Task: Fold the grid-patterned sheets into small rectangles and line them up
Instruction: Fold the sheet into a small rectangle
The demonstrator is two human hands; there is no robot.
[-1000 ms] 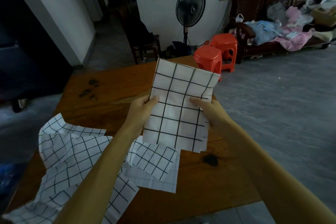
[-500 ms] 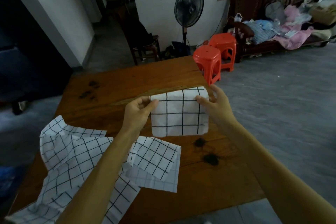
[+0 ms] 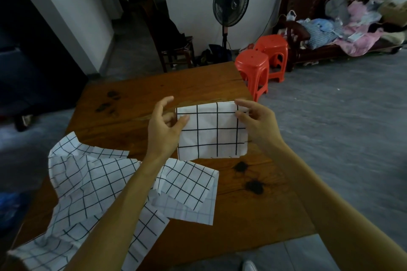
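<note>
At frame centre, the right hand (image 3: 255, 123) pinches the top right corner of a folded grid sheet (image 3: 212, 131), thumb in front. The left hand (image 3: 164, 127) holds its left edge, thumb on the front, upper fingers spread loose. The sheet hangs upright above the wooden table (image 3: 242, 215). In the lower left, a heap of unfolded grid sheets (image 3: 92, 187) lies crumpled on the table under the left forearm. Two orange stools (image 3: 253, 68) stand at the table's far right corner.

We see bare brown wooden counter (image 3: 176, 86) ahead; loose white black-gridded sheets (image 3: 92, 185) crowd its near-left side.
</note>
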